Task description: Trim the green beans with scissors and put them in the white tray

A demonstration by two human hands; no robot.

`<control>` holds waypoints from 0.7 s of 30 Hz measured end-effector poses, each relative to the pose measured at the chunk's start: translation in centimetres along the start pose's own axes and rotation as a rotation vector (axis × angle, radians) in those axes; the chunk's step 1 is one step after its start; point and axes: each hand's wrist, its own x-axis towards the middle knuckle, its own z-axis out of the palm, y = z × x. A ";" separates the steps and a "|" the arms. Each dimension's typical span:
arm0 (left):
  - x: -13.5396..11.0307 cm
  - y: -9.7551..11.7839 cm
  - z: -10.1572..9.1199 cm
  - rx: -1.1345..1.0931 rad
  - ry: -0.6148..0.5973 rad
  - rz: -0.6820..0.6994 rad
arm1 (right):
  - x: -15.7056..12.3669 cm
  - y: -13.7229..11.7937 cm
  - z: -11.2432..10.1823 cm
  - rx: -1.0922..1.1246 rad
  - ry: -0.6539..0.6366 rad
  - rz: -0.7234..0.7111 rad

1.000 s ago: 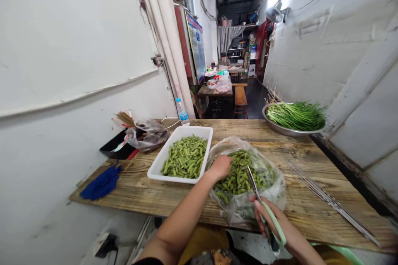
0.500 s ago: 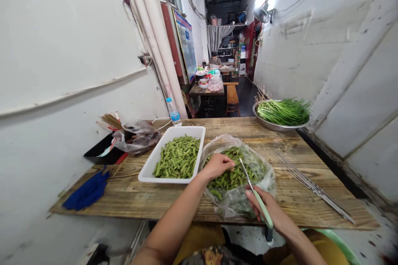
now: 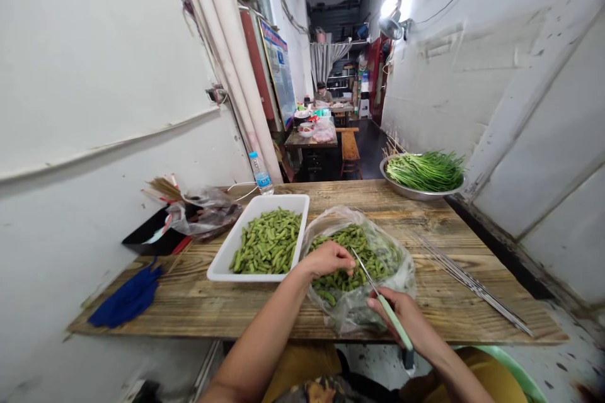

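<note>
A clear plastic bag [image 3: 401, 274] full of green bean pods [image 3: 352, 242] lies on the wooden table [image 3: 227, 308] in front of me. My left hand [image 3: 328, 258] rests on the pods inside the bag, its fingers curled as if pinching one. My right hand [image 3: 401, 318] grips green-handled scissors [image 3: 378, 296] at the bag's near edge, blades pointing up toward my left hand. A white tray [image 3: 222, 267] holding more pods sits just left of the bag.
A metal bowl of green stalks [image 3: 425, 171] stands at the far right. Metal skewers [image 3: 466, 280] lie right of the bag. A blue cloth [image 3: 125, 299], a black tray [image 3: 149, 239], a dark bag [image 3: 205, 211] and a water bottle [image 3: 259, 173] line the left side. A person sits far down the corridor.
My left hand drew back from the middle of the bag toward its near side. My right hand shifted left with the scissors, whose blades now meet my left hand. The view swung slightly.
</note>
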 end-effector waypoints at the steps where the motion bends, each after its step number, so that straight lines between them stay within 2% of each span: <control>1: 0.0 -0.1 0.1 -0.074 -0.035 -0.043 | 0.1 0.2 0.1 0.024 -0.012 0.034; 3: 0.0 -0.1 0.4 -0.264 -0.060 -0.114 | 0.2 0.4 0.3 0.087 -0.019 0.085; 4: 0.1 0.0 0.7 -0.364 -0.029 -0.121 | 0.2 0.4 0.4 0.132 -0.017 0.095; 7: 0.3 0.1 1.4 -0.622 0.152 -0.052 | -0.3 -0.1 0.6 0.291 -0.032 0.094; 9: 0.5 0.1 1.9 -0.709 0.281 0.009 | -0.7 -0.7 0.7 0.357 -0.055 0.114; 11: 0.7 -0.2 2.4 -0.726 0.356 0.048 | -0.9 -1.2 0.8 0.373 -0.067 0.143; 13: 0.8 -0.6 2.8 -0.687 0.374 0.063 | -0.9 -1.5 0.9 0.368 -0.055 0.129; 17: 0.6 -1.0 3.6 -0.587 0.350 0.052 | -0.4 -1.5 1.0 0.341 -0.017 0.071; 21: 0.3 -0.9 3.9 -0.589 0.323 0.002 | 0.0 -1.1 1.0 0.289 -0.002 0.056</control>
